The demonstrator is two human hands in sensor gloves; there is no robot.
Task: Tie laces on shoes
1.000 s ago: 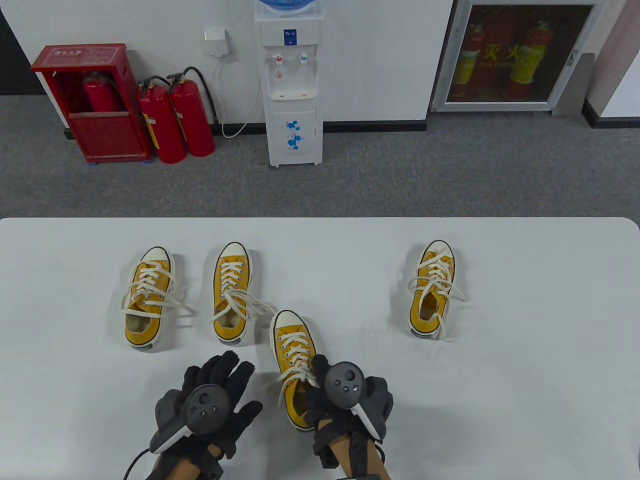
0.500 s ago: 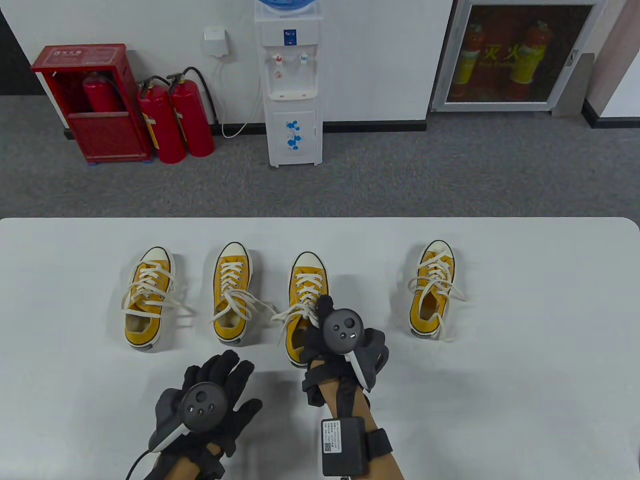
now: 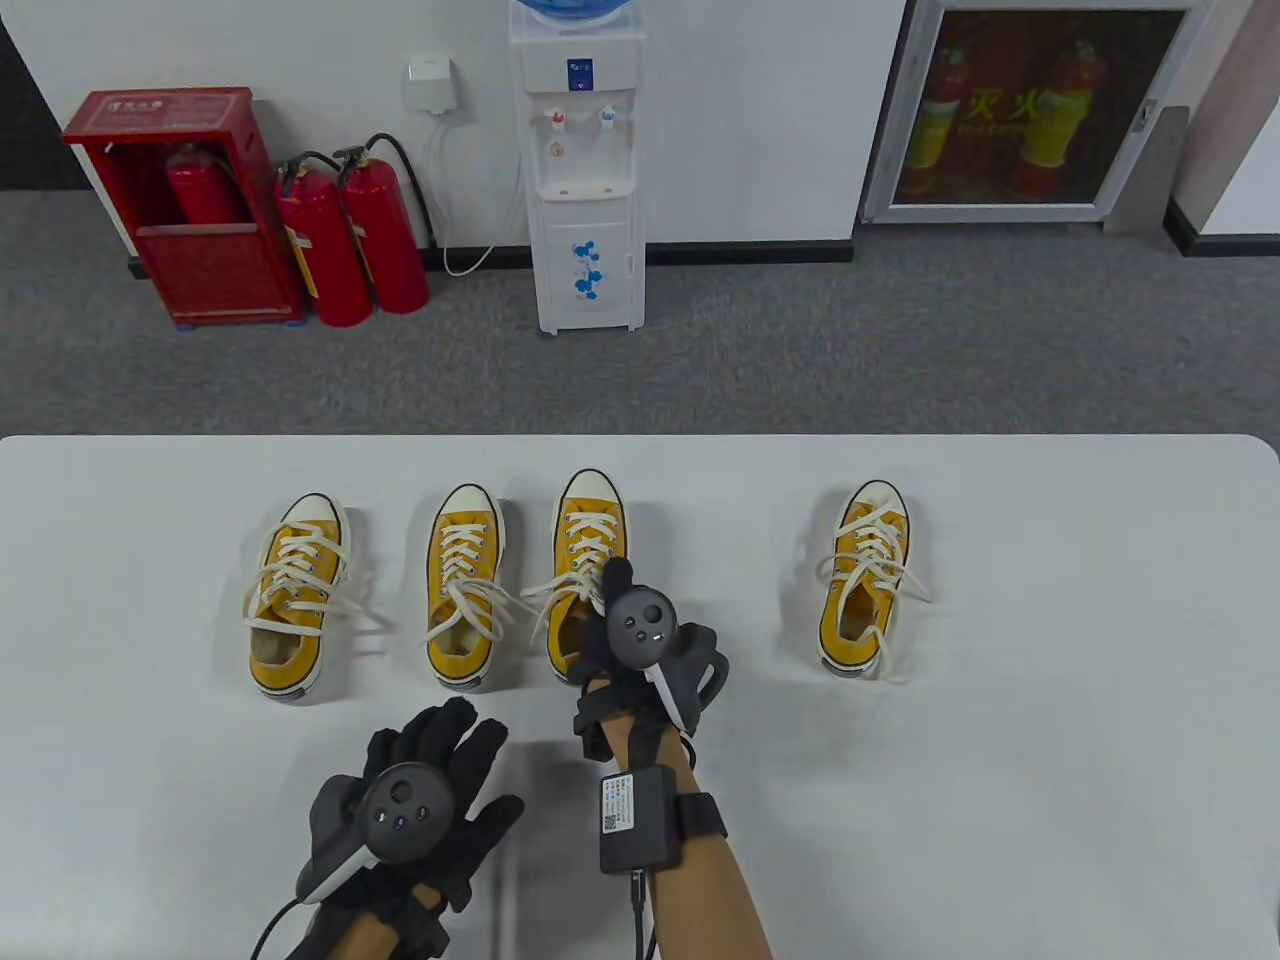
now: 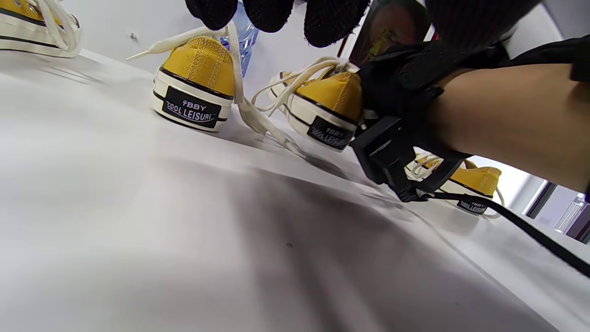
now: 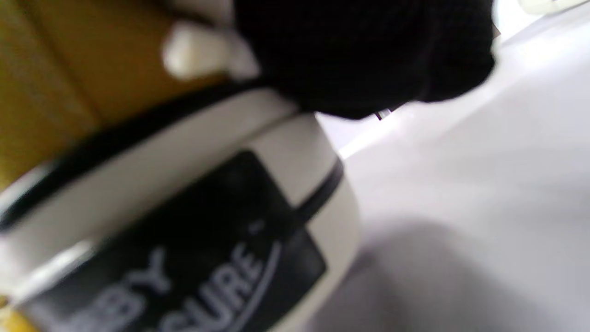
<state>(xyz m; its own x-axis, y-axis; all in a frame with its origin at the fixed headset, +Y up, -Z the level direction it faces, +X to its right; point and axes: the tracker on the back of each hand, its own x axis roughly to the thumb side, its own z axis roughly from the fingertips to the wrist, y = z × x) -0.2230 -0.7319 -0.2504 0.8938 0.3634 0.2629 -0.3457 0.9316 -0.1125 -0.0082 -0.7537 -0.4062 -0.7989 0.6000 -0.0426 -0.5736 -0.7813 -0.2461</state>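
Four yellow canvas shoes with cream laces stand in a row on the white table (image 3: 1050, 700), toes pointing away. My right hand (image 3: 612, 612) grips the third shoe (image 3: 588, 525) at its heel end. That shoe's loose laces (image 3: 545, 600) trail left onto the second shoe (image 3: 465, 560). In the right wrist view a gloved finger lies over the heel rim (image 5: 152, 152), blurred. My left hand (image 3: 440, 735) rests flat near the front edge, fingers spread, holding nothing. The left wrist view shows the heels of the second shoe (image 4: 196, 87) and the third shoe (image 4: 325, 108).
The leftmost shoe (image 3: 292, 590) and the rightmost shoe (image 3: 866, 575) stand apart from both hands, lace ends lying on the table. A wide gap separates the third and rightmost shoes. Beyond the far table edge are grey carpet, a water dispenser (image 3: 585, 170) and red extinguishers (image 3: 350, 240).
My right hand has carried the third shoe away from the front of the table and set it in the row, close beside the second shoe. The left hand has stayed put.
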